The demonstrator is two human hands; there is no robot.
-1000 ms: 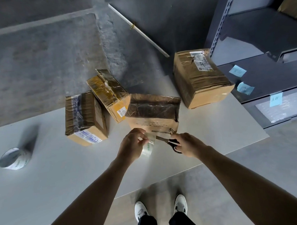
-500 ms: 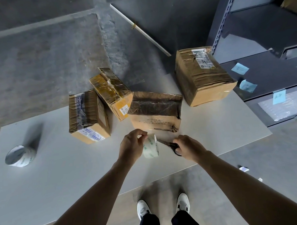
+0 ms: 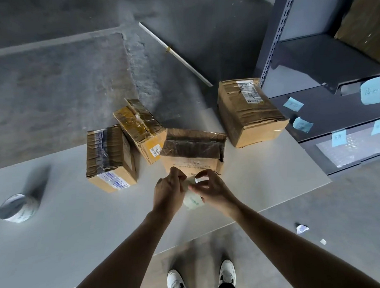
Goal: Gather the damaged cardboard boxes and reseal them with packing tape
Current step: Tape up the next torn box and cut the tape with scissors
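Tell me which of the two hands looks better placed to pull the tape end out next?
Probably the right hand: its fingertips seem to pinch at the top of the clear packing tape roll, while the left hand grips the roll.

Shipping label (image 3: pixel 249 92) on right box (image 3: pixel 248 118) blurred, blue sticky notes (image 3: pixel 293 104) illegible, nothing readable.

Four boxes crowd the far middle of the desk (image 3: pixel 59 245). The left box (image 3: pixel 107 157), tilted box (image 3: pixel 139 128) and middle box (image 3: pixel 193 150) sit packed, with no gap showing between them. A lane opens between the middle box and the right box (image 3: pixel 248 111). The left hand (image 3: pixel 169 192) and right hand (image 3: pixel 214 192), holding the tape roll (image 3: pixel 193 200), fill the spot before the middle box. Bare desk runs from the spare roll (image 3: pixel 17 208) to the left box. The shelf rack (image 3: pixel 334 108) walls the right side.
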